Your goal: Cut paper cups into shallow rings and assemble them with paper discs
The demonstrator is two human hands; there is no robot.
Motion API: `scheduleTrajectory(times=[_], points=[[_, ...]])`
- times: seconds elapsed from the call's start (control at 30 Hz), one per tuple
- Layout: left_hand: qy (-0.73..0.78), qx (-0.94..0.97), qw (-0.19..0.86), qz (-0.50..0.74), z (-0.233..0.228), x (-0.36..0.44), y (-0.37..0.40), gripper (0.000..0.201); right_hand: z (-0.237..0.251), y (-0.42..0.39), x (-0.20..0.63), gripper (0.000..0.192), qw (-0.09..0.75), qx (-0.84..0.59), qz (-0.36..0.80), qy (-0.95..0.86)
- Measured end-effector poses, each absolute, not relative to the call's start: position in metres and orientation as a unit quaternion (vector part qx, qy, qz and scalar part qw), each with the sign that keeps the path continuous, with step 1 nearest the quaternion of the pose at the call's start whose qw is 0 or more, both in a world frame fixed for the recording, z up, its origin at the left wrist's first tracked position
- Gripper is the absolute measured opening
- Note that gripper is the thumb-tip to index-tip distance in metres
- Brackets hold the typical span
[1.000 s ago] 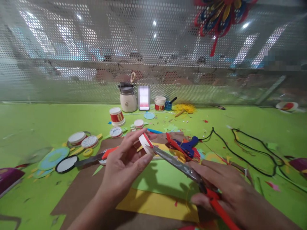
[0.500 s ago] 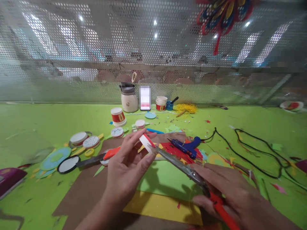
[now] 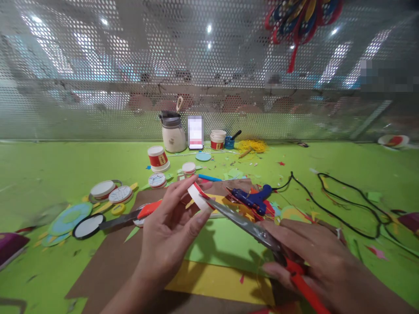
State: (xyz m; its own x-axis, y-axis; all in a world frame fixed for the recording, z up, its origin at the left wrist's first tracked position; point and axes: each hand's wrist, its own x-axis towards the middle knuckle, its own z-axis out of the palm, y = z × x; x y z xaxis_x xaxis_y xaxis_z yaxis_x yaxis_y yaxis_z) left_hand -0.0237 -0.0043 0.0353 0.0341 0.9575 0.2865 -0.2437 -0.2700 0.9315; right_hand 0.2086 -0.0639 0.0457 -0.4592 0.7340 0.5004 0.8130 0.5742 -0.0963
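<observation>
Scissors (image 3: 248, 224) tips now further into cup rim strip (image 3: 197, 197) vs 0.5 s ago; L hand (image 3: 170, 235) pinches strip above brown card (image 3: 111, 266), R hand (image 3: 314, 261) closed on red handles. Step: mid-snip; next likely needs steady blade closure. Green table (image 3: 49, 170), glue gun (image 3: 253, 198), mesh wall (image 3: 98, 87) behind

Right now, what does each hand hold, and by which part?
Left hand pinches the paper cup piece by its rim; right hand grips the scissors by their red handles.

Craft workshop: green table (image 3: 49, 170) (paper scraps, glue gun (image 3: 253, 198)).
</observation>
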Motion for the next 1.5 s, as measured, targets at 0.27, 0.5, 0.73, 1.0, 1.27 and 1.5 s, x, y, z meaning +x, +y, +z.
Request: scheduleTrajectory(times=[0.27,0.5,0.73,1.0,1.27,1.5], points=[[0.338,0.526,0.493,0.605,0.033,-0.025,-0.002,0.045,0.039,-0.064,0.216,0.042,0.223,-0.469,-0.064,-0.852],[0.348,0.528,0.490,0.601,0.033,-0.025,-0.002,0.043,0.041,-0.068,0.215,0.040,0.219,-0.464,-0.041,-0.857],[0.356,0.563,0.430,0.609,0.031,-0.025,0.000,0.046,0.045,-0.068,0.208,0.044,0.251,-0.454,-0.046,-0.854],[0.371,0.534,0.467,0.600,0.034,-0.024,-0.004,0.044,0.044,-0.063,0.213,0.041,0.242,-0.471,-0.055,-0.847],[0.356,0.471,0.543,0.597,0.036,-0.024,-0.001,0.044,0.037,-0.065,0.221,0.039,0.210,-0.493,-0.028,-0.844],[0.280,0.457,0.628,0.565,0.039,-0.027,0.006,0.044,0.042,-0.057,0.224,0.029,0.260,-0.519,0.060,-0.812]])
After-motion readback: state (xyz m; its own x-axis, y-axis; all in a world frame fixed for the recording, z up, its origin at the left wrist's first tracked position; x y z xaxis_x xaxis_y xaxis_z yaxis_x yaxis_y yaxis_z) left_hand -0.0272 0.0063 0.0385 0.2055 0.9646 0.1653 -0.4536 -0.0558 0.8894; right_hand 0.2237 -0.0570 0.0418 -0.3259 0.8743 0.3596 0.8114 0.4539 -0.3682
